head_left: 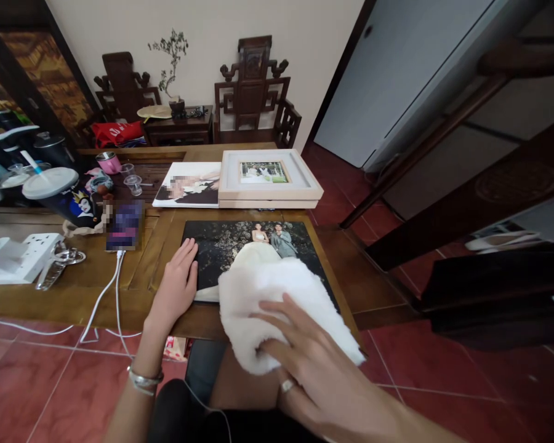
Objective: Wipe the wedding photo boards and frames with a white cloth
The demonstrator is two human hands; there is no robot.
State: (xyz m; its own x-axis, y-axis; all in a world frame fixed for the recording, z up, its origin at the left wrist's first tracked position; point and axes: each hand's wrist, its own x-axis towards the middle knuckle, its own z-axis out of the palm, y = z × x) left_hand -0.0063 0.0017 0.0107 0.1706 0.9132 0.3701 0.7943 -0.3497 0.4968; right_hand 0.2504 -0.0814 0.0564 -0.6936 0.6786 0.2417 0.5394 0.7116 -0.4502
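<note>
A dark wedding photo panel lies flat on the wooden table in front of me. My left hand rests flat on its left edge, fingers stretched out. My right hand presses a fluffy white cloth onto the lower part of the photo, fingers spread over the cloth and curling round its near end.
Behind the panel lie a framed photo in a pale frame and an unframed print. To the left are a phone with a white cable, a lidded cup, a white power strip and small cups. Carved chairs stand at the wall.
</note>
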